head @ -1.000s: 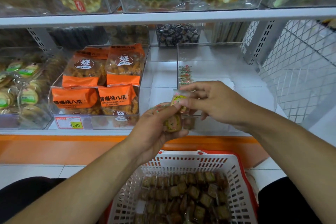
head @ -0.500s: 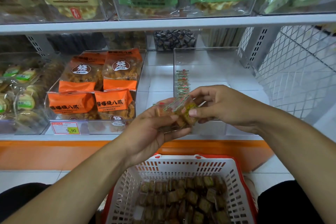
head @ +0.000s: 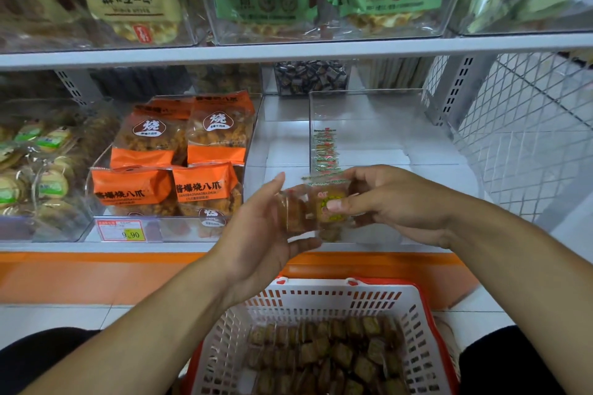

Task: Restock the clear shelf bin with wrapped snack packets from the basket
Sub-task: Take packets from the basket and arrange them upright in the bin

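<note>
I have my left hand (head: 256, 234) cupping a few packets (head: 316, 210), right hand (head: 390, 202) pinching 1, just before the bin (head: 369, 106). Only 1 short row (head: 325, 151) stands inside it; the basket (head: 321, 295) holds plenty, so I judge most restocking remains.

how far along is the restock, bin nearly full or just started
Early. Done: one row of wrapped packets stands along the left wall of the clear bin; most of its floor is bare. In hand: the left hand cradles a few packets while the right hand pinches one packet at the bin's front. Left: the basket holds many more.
</note>
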Demonstrator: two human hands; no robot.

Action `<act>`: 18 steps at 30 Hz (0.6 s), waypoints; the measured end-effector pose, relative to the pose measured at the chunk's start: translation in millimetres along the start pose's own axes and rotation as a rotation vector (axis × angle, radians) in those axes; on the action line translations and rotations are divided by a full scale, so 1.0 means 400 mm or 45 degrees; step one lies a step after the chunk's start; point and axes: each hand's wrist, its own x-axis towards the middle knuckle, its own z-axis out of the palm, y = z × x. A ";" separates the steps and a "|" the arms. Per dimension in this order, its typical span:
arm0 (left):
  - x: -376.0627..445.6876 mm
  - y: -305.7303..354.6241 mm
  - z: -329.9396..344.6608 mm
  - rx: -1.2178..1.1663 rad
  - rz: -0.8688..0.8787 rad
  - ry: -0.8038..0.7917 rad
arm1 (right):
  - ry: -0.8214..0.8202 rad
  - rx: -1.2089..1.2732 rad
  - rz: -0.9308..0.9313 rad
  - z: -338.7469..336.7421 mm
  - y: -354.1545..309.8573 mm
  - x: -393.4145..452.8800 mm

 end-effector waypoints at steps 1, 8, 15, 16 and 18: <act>0.000 0.003 -0.001 -0.034 -0.012 0.044 | 0.069 -0.041 -0.026 -0.002 -0.001 0.002; 0.013 0.004 -0.020 -0.025 0.198 0.471 | 0.003 0.035 -0.053 -0.017 -0.018 -0.012; 0.010 -0.006 -0.018 0.037 0.283 0.499 | -0.265 0.032 0.060 0.029 0.000 -0.011; 0.010 -0.010 -0.019 0.056 0.288 0.471 | -0.231 0.022 0.056 0.036 0.003 -0.008; 0.011 -0.012 -0.024 0.081 0.302 0.427 | -0.162 0.012 0.049 0.040 0.005 -0.005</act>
